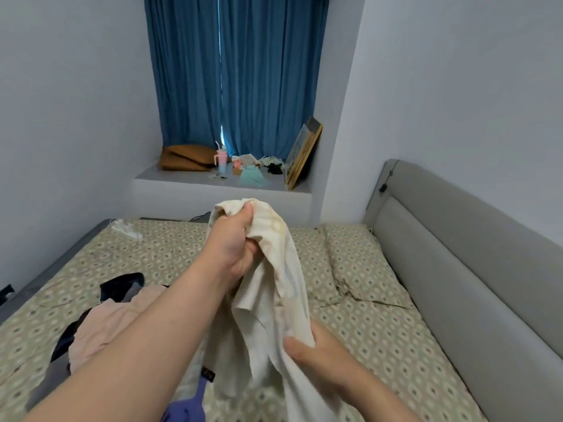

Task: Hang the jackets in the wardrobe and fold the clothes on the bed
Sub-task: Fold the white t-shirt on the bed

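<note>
Holding a cream garment raised over the bed, the person uses both hands. Left hand: fingers and thumb curled tight round a bunched upper portion, with cloth spilling over the knuckles. Right hand: closed round a lower fold, thumb on top. The garment hangs between the two grips, twisted and doubled on itself. Its tail runs out of view at the bottom edge, so contact with the sheet cannot be confirmed. Whether it is a jacket or a shirt cannot be determined from here. A heap of unfolded clothes, pink, dark and grey, lies on the near left of the bed, and a purple item lies just under the arms. A pillow sits at the headboard end. Risks noted: the cloth is gripped in bunches rather than at shoulders or seams, so laying it down as held would likely trap the twist and give a creased, lopsided fold. The hanging tail could drag across the heap and tangle with or displace it. Releasing either grip before the garment is spread would probably drop it in a crumple.
</note>
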